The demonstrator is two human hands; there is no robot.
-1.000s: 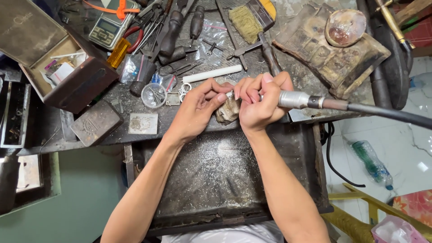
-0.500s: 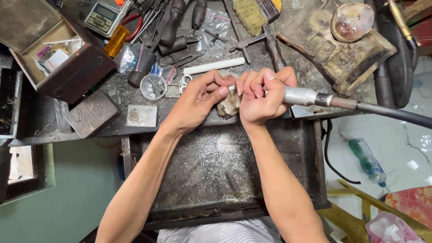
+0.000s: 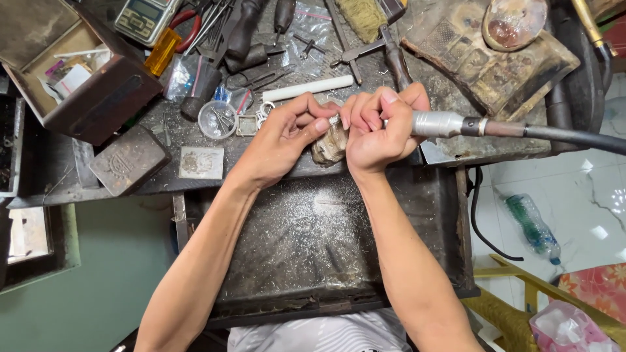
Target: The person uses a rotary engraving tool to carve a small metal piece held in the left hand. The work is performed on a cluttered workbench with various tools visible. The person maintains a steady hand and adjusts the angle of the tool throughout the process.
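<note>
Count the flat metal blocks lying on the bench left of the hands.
2. A larger dark metal block lies tilted near the bench's front edge, and a smaller pale square plate sits just right of it, toward the left hand. Clutter may hide others.

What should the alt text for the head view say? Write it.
Seen from above, the right hand grips a metal rotary handpiece against a small piece pinched by the left hand, over a worn bench peg. Below lies a filings-dusted tray; hand tools clutter the bench.

Even, bright daylight; shadows soft and short beneath both forearms. Glare noted on the white glossy floor tiles (image 3: 587, 195) at right and on scattered metal filings in the dark tray (image 3: 313, 261). Focus sharp throughout, slight wide-angle stretch at edges.
</note>
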